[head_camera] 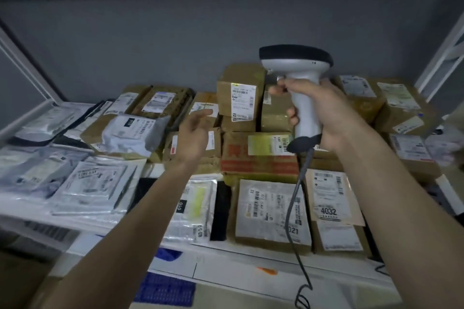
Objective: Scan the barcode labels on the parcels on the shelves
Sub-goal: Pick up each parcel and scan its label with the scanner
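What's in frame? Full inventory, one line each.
barcode scanner: one, grey with a dark head, raised mid-right over the boxes
scanner cable: one, dark, hanging from the handle down past the shelf edge
cardboard boxes: many, brown with white labels, stacked centre and right
poly mailers: several, white and grey, left and front of the shelf
shelf: one, white
left hand: open, reaching toward the boxes
right hand: fingers wrapped round the scanner handle
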